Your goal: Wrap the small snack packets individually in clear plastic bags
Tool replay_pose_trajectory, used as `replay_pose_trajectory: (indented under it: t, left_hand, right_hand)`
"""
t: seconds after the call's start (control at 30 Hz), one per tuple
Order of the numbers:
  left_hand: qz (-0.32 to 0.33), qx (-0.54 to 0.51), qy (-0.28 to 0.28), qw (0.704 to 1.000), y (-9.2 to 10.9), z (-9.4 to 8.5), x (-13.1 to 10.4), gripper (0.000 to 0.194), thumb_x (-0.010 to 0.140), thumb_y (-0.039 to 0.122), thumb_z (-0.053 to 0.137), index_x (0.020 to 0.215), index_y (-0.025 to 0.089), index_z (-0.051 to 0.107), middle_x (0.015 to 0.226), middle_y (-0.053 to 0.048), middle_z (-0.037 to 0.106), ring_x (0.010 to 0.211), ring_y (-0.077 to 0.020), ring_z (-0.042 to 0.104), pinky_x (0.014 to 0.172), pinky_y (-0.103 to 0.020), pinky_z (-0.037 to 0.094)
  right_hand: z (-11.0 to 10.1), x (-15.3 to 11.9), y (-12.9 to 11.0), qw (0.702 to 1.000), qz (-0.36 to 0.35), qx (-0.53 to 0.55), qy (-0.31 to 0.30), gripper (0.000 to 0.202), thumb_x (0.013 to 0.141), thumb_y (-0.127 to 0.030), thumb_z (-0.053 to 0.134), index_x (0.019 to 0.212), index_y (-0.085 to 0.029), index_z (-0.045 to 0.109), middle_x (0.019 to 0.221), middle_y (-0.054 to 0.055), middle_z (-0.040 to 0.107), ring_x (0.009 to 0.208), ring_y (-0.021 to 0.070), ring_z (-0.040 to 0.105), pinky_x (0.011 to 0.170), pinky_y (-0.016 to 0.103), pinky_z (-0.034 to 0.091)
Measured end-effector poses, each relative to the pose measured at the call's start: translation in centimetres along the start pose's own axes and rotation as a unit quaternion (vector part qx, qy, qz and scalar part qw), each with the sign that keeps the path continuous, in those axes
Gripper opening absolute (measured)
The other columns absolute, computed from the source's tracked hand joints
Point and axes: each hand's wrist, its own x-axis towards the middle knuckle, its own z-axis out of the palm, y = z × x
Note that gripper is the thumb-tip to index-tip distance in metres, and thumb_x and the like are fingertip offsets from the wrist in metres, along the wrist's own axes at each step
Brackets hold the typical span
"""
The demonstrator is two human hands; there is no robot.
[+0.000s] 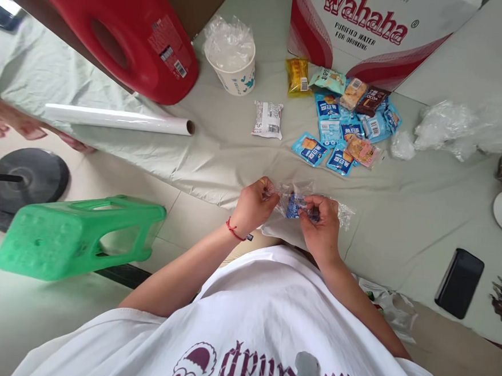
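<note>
One blue packet (293, 205) shows through one clear bag (303, 187) between the two hands, at the near edge of the cloth-covered worktop (218, 163), in front of the white shirt (268, 304). The left hand (256, 204), with one red bracelet (234, 231) at its wrist, has its fingers pressed together, pinching the bag's film. The right hand (323, 224) has its thumb and fingers closed on the bag over the packet; whether they press on the packet itself I cannot tell.

Just beyond lies a heap with at least six blue sachets (309, 148), overlapping too much for an exact count. Against them are one yellow packet (299, 77), one pale green packet (328, 80), one brown packet (372, 100) and two tan packets (354, 94). One white packet (268, 119) lies apart to the left.

Behind the heap stands one printed box (373, 42). Farther left are one paper cup (233, 75) with clear plastic in it, one white tube (122, 120) and one red jug (157, 50). At the right lies one black case (460, 283); one green stool (54, 237) is on the floor.
</note>
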Motion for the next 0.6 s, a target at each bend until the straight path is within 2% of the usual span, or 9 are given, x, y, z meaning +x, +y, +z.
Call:
replay_pose_trajectory:
  t: [0.1, 0.17, 0.33, 0.43, 0.5, 0.57, 0.6]
  left_hand:
    - [-0.067, -0.113, -0.026, 0.991, 0.0, 0.2, 0.3, 0.026, 0.076, 0.029, 0.075, 0.077, 0.023, 0.050, 0.057, 0.004, 0.060, 0.051, -0.0125, 0.053, 0.052, -0.023, 0.037]
    - [-0.084, -0.141, -0.025, 0.986, -0.1, 0.3, 0.5, 0.028, 0.074, 0.028, 0.076, 0.076, 0.023, 0.049, 0.056, 0.004, 0.061, 0.045, -0.0108, 0.052, 0.047, -0.022, 0.036]
    - [-0.101, -0.166, -0.013, 0.981, -0.4, 0.4, 1.0, 0.029, 0.070, 0.026, 0.078, 0.074, 0.022, 0.050, 0.054, 0.006, 0.055, 0.044, -0.0101, 0.052, 0.044, -0.022, 0.038]
    - [-0.129, -0.197, -0.015, 0.972, 0.1, 0.2, 0.9, 0.029, 0.072, 0.029, 0.078, 0.075, 0.021, 0.051, 0.060, 0.005, 0.058, 0.050, -0.0108, 0.055, 0.048, -0.023, 0.045]
    - [-0.132, -0.203, -0.010, 0.970, 0.7, 0.1, 0.4, 0.026, 0.080, 0.037, 0.074, 0.081, 0.021, 0.054, 0.069, 0.002, 0.061, 0.059, -0.0132, 0.059, 0.052, -0.024, 0.049]
    - [-0.103, -0.167, -0.013, 0.980, 1.5, 0.1, -0.1, 0.031, 0.087, 0.048, 0.069, 0.097, 0.021, 0.058, 0.081, -0.002, 0.064, 0.072, -0.0170, 0.064, 0.059, -0.028, 0.053]
    - [-0.078, -0.128, -0.013, 0.989, 2.0, 0.2, -0.4, 0.040, 0.088, 0.053, 0.069, 0.108, 0.020, 0.059, 0.089, -0.004, 0.066, 0.080, -0.0195, 0.066, 0.065, -0.030, 0.055]
  right_hand:
    - [-0.1, 0.0, 0.0, 0.997, -0.060, -0.007, -0.037, 0.023, 0.095, -0.010, 0.053, 0.109, -0.026, 0.062, 0.116, 0.006, 0.072, 0.099, 0.0218, 0.065, 0.085, 0.037, 0.051]
    - [-0.2, -0.1, 0.0, 0.990, -0.117, -0.036, -0.067, 0.030, 0.095, -0.005, 0.047, 0.110, -0.026, 0.063, 0.119, 0.003, 0.075, 0.097, 0.0211, 0.065, 0.086, 0.038, 0.047]
    - [-0.6, -0.4, 0.4, 0.940, -0.251, -0.168, -0.159, 0.036, 0.095, -0.001, 0.048, 0.106, -0.025, 0.071, 0.133, -0.003, 0.074, 0.086, 0.0199, 0.059, 0.079, 0.040, 0.039]
    - [-1.1, -0.4, 0.6, 0.910, -0.300, -0.207, -0.197, 0.032, 0.093, -0.001, 0.052, 0.099, -0.025, 0.073, 0.143, -0.007, 0.068, 0.090, 0.0202, 0.056, 0.077, 0.042, 0.038]
    - [-1.4, -0.2, 0.5, 0.900, -0.308, -0.217, -0.219, 0.027, 0.093, -0.003, 0.056, 0.091, -0.024, 0.073, 0.147, -0.008, 0.065, 0.092, 0.0209, 0.056, 0.076, 0.043, 0.038]
    - [-1.6, -0.1, 0.3, 0.894, -0.303, -0.220, -0.247, 0.025, 0.093, -0.005, 0.059, 0.086, -0.024, 0.072, 0.149, -0.007, 0.064, 0.096, 0.0223, 0.056, 0.077, 0.045, 0.038]
    - [-1.6, 0.0, 0.2, 0.892, -0.298, -0.221, -0.259, 0.024, 0.093, -0.006, 0.060, 0.084, -0.024, 0.072, 0.147, -0.006, 0.064, 0.098, 0.0231, 0.057, 0.077, 0.045, 0.038]
